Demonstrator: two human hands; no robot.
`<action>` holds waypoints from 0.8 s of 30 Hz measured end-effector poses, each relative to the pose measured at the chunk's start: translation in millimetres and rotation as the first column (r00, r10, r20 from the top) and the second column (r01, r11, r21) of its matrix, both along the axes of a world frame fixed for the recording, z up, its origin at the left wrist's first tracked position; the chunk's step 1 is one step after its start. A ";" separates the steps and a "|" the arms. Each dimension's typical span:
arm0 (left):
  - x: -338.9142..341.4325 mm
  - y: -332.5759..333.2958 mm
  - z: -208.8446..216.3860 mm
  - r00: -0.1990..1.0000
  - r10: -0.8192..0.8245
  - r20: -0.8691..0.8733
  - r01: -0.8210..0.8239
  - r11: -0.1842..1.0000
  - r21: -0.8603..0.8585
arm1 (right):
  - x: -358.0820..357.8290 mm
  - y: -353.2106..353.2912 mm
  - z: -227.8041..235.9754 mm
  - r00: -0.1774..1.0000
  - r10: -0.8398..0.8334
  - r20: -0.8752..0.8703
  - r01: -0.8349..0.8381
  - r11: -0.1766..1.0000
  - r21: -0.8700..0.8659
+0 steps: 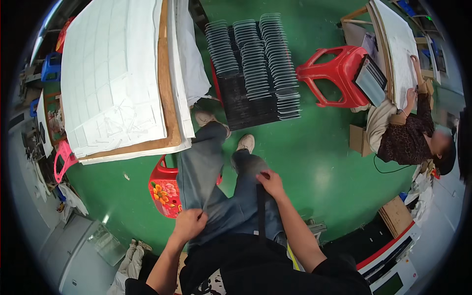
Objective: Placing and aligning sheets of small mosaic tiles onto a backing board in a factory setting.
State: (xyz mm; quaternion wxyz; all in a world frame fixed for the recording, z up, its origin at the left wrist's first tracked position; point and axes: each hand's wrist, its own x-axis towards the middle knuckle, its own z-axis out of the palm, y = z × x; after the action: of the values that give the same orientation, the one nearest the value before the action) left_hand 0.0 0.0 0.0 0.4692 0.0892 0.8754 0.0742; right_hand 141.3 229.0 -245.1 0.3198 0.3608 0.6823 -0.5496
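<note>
My right hand (pixel 271 184) is closed at my right thigh, with the upper end of a black strap (pixel 261 211) pinched in its fingers. The strap runs down along the jeans toward my waist. Against my left thigh rests my left hand (pixel 191 224), fingers curled into a fist; what they hold, if anything, is hidden. Blue jeans (pixel 226 209) cover my legs, and both shoes stand on the green floor. Beside my left leg is a red stool (pixel 166 189) with a flower print, partly covered by the leg.
Ahead, a black rack (pixel 231 98) holds rows of thin clear sheets. A table (pixel 172 98) covered in white paper stands left. A red stool (pixel 339 73) carries a tablet (pixel 371 81). At right, a person (pixel 408 132) works at another table (pixel 400 49). A machine (pixel 393 265) stands lower right.
</note>
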 end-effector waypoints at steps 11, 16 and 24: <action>0.3 -65.6 -21.9 0.977 -0.200 0.074 0.210 0.960 -0.183 | -79.0 44.5 -18.5 0.233 -0.965 0.124 0.878 0.153 -0.454; -45.0 -122.6 -61.5 0.956 -0.290 0.039 0.289 0.920 -0.264 | -121.0 41.0 -24.7 -0.051 -0.992 0.112 0.749 -0.112 -0.653; -118.8 -206.3 -86.2 0.945 -0.319 0.068 0.326 0.923 -0.202 | -110.9 38.8 -56.1 -0.144 -0.989 -0.015 0.734 -0.097 -0.672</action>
State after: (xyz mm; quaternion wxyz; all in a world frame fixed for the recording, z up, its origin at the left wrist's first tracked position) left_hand -118.8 -206.3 -86.2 0.4963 0.1808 0.8437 -0.0956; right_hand 30.3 267.8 -301.2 -0.2967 0.4753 0.1257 -0.8187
